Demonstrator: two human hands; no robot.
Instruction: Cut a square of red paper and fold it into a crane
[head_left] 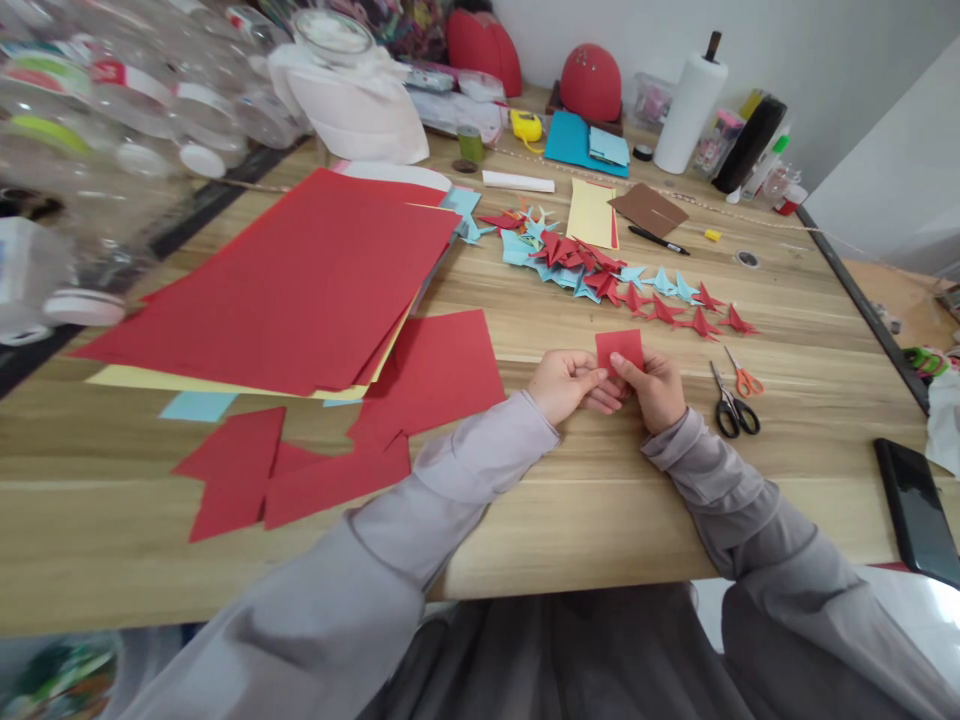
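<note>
A small red paper square (619,345) is held up just above the table, between both of my hands. My right hand (661,393) pinches it from the right, the thumb lying on its face and the fingers behind. At its lower left corner, my left hand (564,386) has thumb and fingers closed together; part of that grip is hidden. Beyond the hands lie folded red and light blue paper cranes (577,255), some heaped, others in rows. Black-handled scissors (735,415) and small orange scissors (746,380) rest to the right of my right hand.
Large red sheets (300,290) are stacked at the left, with red offcuts (330,485) in front. Yellow paper strips (592,213), a black pen (658,240) and a yellow tape measure (526,126) lie farther back. A phone (919,510) sits at the right edge; plastic bottles (135,95) crowd the far left.
</note>
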